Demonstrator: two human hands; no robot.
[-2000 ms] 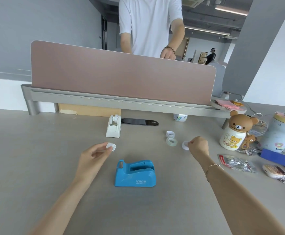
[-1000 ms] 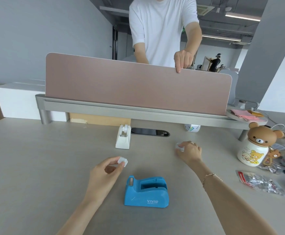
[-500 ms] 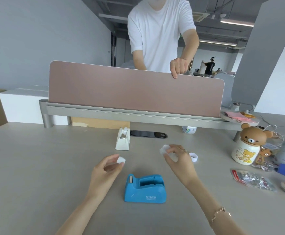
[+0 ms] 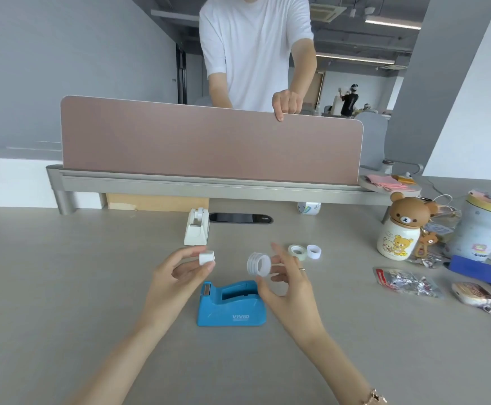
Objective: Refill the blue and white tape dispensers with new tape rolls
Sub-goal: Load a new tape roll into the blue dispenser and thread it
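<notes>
Fingers hold tape roll above "VIVID"-marked blue dispenser.

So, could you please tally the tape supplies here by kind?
Tape dispensers: 2, blue and white.
Tape rolls: 3, one in the right hand, two on the desk.
Small white core in the left hand: 1.
Total: 6.

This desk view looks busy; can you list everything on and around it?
blue tape dispenser: 1, blue, near centre, empty cradle
white tape dispenser: 1, white, behind, by the rail
tape rolls on the desk: 2, one clear, one white, right of centre
bear-lidded jar: 1, brown and white, right
foil packet: 1, silver, right
divider panel: 1, pink-brown, back
bystander: 1, white T-shirt, behind panel
left hand: holds small white hub
right hand: holds white tape roll
</notes>
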